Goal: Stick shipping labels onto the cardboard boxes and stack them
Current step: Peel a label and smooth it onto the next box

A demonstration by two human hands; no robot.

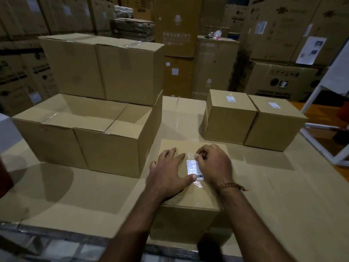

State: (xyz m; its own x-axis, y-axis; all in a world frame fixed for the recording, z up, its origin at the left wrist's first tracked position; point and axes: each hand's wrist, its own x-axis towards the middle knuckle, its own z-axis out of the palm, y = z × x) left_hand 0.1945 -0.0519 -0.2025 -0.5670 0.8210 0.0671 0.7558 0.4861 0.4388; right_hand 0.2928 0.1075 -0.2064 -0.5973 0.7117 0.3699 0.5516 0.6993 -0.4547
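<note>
A small cardboard box [188, 208] stands at the near edge of the table, right in front of me. On its top lies a white shipping label [192, 167] under clear tape. My left hand [168, 173] lies flat on the box top, its thumb pressing the label's lower end by the barcode. My right hand [213, 163] rests on the label's right side, fingers curled, fingertips pressing the tape's upper edge. Two labelled boxes [232, 118] [273, 123] stand side by side at the right. Plain boxes [94, 140] are stacked in two tiers at the left.
The table [283, 195] is covered with flat cardboard. A white metal frame [321, 129] stands at its right edge. Big appliance cartons [177, 44] wall the background. The upper tier of plain boxes [102, 67] rises behind the lower one.
</note>
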